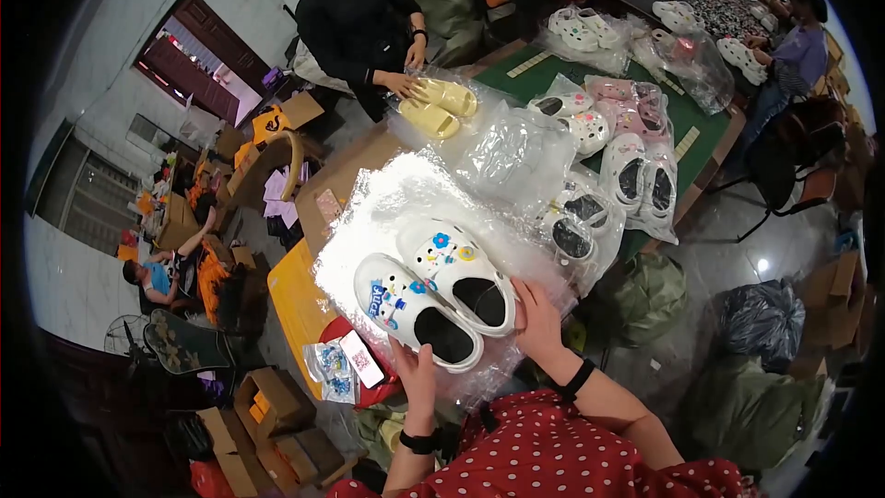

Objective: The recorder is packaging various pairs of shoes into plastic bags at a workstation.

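Note:
A pair of white clogs with colourful charms lies toes away from me on a stack of clear plastic bags (387, 189). My left hand (417, 376) is closed on the heel of the left white clog (392, 295), thumb up along its side. At the other heel, my right hand (541, 321) grips the right white clog (447, 254) from its outer side; some of its fingers are hidden. Just left of my left hand are a small bag of blue charms (329, 369) and a white card with a printed code (361, 357), by a red tray (380, 394).
Bagged white clogs (630, 171) and bagged pink clogs (636, 111) crowd the green tabletop (521, 81). Across the table, a person in black (355, 23) handles yellow slippers (441, 101). A yellow stool (300, 304) stands at left; cartons (277, 406) and sacks (645, 295) line the floor.

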`<control>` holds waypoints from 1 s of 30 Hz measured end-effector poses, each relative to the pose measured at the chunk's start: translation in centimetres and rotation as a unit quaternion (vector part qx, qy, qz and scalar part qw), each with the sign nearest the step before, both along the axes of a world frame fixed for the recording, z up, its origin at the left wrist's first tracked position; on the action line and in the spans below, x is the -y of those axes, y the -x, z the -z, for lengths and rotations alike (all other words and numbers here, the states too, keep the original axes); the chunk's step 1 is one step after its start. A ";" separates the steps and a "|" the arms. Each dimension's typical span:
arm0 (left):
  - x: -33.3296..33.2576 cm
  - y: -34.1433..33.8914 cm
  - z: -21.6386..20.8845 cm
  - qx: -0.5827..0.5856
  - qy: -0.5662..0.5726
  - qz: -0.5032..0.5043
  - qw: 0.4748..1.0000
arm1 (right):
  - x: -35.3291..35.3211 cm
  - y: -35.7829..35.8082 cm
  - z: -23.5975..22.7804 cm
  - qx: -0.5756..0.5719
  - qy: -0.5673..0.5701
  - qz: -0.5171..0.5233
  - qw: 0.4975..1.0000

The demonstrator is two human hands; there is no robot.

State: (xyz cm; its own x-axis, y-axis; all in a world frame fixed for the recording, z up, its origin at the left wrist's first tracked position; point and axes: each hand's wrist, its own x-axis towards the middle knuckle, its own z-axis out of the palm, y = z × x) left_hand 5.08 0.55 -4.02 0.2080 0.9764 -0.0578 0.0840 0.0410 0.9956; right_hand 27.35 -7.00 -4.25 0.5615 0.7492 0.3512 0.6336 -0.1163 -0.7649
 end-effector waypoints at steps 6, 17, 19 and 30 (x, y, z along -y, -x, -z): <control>0.6 0.2 0.1 0.020 -0.044 0.030 0.998 | 0.8 0.0 0.5 -0.012 -0.032 -0.016 0.999; 1.0 0.2 0.4 -0.034 -0.085 0.038 0.995 | 1.5 -0.4 2.7 -0.028 -0.050 -0.049 0.997; 1.1 0.2 0.2 -0.044 -0.094 0.042 0.994 | 1.4 -0.4 3.6 0.016 -0.049 -0.056 0.997; 1.1 0.7 1.3 -0.046 -0.107 0.044 0.992 | 1.4 -0.5 4.7 0.098 -0.022 -0.070 0.993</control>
State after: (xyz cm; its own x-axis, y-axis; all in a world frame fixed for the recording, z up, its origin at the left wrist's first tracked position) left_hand 4.35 -0.58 -5.33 0.2971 0.9465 0.1262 0.1691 -0.1822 0.9686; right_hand 27.83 -8.40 -8.95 0.3715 0.7966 0.4768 0.7782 0.0129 -0.6279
